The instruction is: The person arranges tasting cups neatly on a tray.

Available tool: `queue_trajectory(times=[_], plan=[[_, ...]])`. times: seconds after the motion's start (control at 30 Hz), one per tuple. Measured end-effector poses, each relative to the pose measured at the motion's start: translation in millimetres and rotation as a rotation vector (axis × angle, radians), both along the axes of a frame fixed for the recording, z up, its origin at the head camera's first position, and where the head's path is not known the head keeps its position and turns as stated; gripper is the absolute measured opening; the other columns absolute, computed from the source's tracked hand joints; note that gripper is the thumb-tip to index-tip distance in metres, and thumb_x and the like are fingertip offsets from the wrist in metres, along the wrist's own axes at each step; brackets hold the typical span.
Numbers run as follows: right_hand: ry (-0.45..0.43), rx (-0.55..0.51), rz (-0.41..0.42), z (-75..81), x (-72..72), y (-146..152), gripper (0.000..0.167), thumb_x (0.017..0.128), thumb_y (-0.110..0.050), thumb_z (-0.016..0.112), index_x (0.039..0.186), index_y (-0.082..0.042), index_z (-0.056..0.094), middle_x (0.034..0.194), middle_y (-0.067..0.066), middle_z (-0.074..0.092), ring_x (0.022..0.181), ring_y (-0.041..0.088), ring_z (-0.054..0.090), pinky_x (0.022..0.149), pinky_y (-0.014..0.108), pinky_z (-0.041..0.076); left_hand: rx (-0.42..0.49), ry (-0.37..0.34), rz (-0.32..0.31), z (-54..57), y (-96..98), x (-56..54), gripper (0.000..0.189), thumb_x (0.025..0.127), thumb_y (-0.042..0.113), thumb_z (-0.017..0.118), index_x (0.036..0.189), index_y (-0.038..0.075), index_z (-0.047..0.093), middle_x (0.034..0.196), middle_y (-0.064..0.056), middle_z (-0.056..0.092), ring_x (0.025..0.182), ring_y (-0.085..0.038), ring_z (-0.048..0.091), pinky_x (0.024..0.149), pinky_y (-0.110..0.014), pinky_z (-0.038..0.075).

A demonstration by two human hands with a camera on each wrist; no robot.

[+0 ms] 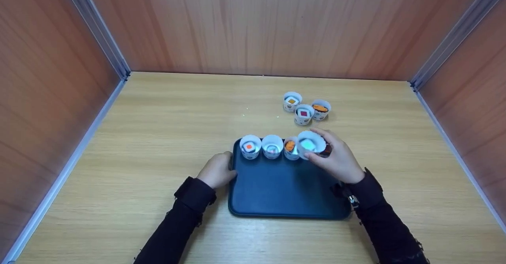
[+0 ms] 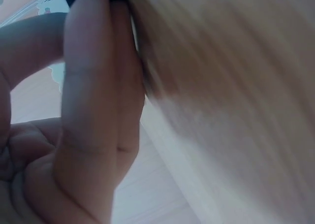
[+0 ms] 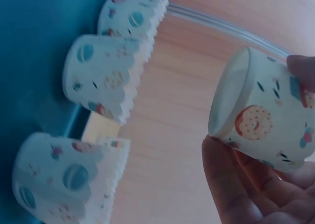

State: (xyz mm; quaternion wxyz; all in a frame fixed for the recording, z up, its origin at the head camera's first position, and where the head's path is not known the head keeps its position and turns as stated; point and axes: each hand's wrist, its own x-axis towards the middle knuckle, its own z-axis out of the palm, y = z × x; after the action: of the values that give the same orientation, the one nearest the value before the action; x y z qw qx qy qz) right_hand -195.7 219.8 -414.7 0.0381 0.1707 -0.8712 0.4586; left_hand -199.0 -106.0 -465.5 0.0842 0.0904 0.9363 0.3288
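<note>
My right hand [image 1: 336,157] grips a white paper baking cup [image 1: 311,143] by its sides, above the back right of a dark tray [image 1: 284,193]. Something pale green shows inside that cup; donut prints cover the held cup [image 3: 266,111] in the right wrist view. At the tray's left edge, my left hand [image 1: 217,170] pinches the rim, with the thumb on the inner side. Along the tray's back edge stand a cup with an orange-centred square [image 1: 250,147], a cup with pale contents [image 1: 272,147] and a cup with an orange piece [image 1: 290,147]. Behind my right fingers a dark brown item [image 1: 326,150] is partly hidden.
Beyond the tray, a cup with a yellow-centred square [image 1: 292,101], one with a dark red square [image 1: 304,114] and one with orange contents [image 1: 321,109] cluster on the wooden table [image 1: 178,114]. Wood-grain panels [image 1: 261,27] wall in the back and both sides.
</note>
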Motion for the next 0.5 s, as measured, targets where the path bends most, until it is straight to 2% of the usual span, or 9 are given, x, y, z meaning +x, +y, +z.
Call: queue_trajectory(times=[0.1, 0.2, 0.3, 0.37, 0.43, 0.5], plan=[[0.000, 0.017, 0.010, -3.4, 1.7, -5, 0.064, 0.083, -0.017, 0.078, 0.140, -0.007, 0.051, 0.129, 0.012, 0.059, 0.109, 0.021, 0.057, 0.089, 0.027, 0.050, -0.008, -0.009, 0.025, 1.6, -1.4, 1.3, 0.038, 0.083, 0.005, 0.065, 0.117, -0.008, 0.059, 0.085, -0.011, 0.059, 0.074, -0.022, 0.054, 0.067, -0.034, 0.045], [0.011, 0.028, 0.016, -5.4, 3.9, -10, 0.063, 0.082, -0.017, 0.079, 0.139, -0.008, 0.053, 0.128, 0.011, 0.060, 0.110, 0.021, 0.057, 0.091, 0.034, 0.050, -0.016, 0.018, 0.068, 6.3, -2.0, 4.8, 0.048, 0.085, 0.012, 0.067, 0.127, -0.008, 0.055, 0.102, -0.018, 0.062, 0.087, -0.027, 0.059, 0.078, -0.041, 0.050], [0.023, 0.038, 0.025, -5.9, 7.3, -14, 0.063, 0.081, -0.016, 0.080, 0.138, -0.007, 0.054, 0.126, 0.010, 0.061, 0.111, 0.021, 0.056, 0.091, 0.035, 0.049, -0.010, 0.148, 0.113, 13.4, 0.9, 10.9, 0.059, 0.085, 0.018, 0.071, 0.135, -0.006, 0.052, 0.121, -0.021, 0.057, 0.104, -0.031, 0.057, 0.093, -0.045, 0.049], [0.026, 0.046, 0.033, -5.6, 10.3, -17, 0.063, 0.080, -0.016, 0.080, 0.138, -0.008, 0.054, 0.125, 0.008, 0.061, 0.111, 0.021, 0.054, 0.090, 0.034, 0.049, 0.021, 0.268, 0.120, 18.7, 5.5, 16.2, 0.063, 0.082, 0.020, 0.076, 0.136, -0.004, 0.052, 0.126, -0.022, 0.055, 0.109, -0.033, 0.055, 0.096, -0.045, 0.048], [0.023, 0.048, 0.047, -5.3, 13.2, -20, 0.064, 0.080, -0.017, 0.081, 0.138, -0.010, 0.054, 0.126, 0.006, 0.061, 0.112, 0.020, 0.053, 0.089, 0.033, 0.049, 0.068, 0.374, 0.100, 24.4, 12.5, 22.1, 0.069, 0.079, 0.022, 0.080, 0.137, -0.001, 0.051, 0.130, -0.021, 0.053, 0.116, -0.034, 0.052, 0.100, -0.045, 0.046], [0.027, 0.050, 0.068, -5.0, 15.9, -22, 0.065, 0.080, -0.019, 0.081, 0.138, -0.013, 0.054, 0.129, 0.003, 0.061, 0.113, 0.018, 0.052, 0.089, 0.033, 0.050, 0.120, 0.423, 0.049, 29.4, 20.8, 28.3, 0.078, 0.077, 0.026, 0.082, 0.142, 0.001, 0.046, 0.136, -0.019, 0.050, 0.123, -0.033, 0.049, 0.104, -0.045, 0.044]])
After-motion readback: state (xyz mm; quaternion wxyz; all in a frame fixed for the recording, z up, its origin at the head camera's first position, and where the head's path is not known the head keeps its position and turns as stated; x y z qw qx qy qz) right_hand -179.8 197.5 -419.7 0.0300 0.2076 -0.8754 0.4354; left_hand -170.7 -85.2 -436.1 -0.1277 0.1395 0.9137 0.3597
